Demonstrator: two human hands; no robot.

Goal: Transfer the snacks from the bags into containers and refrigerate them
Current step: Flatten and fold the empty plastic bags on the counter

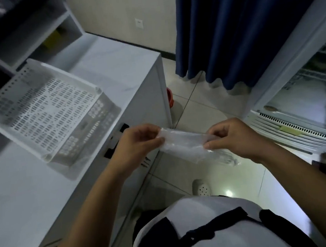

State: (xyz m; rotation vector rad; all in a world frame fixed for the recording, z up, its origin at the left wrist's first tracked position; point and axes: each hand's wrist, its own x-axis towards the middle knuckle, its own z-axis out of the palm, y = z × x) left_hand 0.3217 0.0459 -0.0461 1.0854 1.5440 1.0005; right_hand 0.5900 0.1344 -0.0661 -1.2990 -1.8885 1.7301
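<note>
A clear, empty-looking plastic bag (184,145) is stretched between both hands in front of my body, above the floor beside the counter. My left hand (138,144) pinches its left end with thumb and fingers. My right hand (234,138) pinches its right end the same way. The bag's loose lower part hangs crumpled under my right hand. No snacks show inside it. A white perforated plastic basket (41,108) lies on the white counter (116,72) to my left, with nothing visible inside.
A glass-door refrigerator (306,96) stands at the right with its door closed and wire shelves inside. Blue curtains (238,25) hang ahead. A red object (170,98) sits on the tiled floor behind the counter's corner. White shelving (33,30) rises at the counter's back left.
</note>
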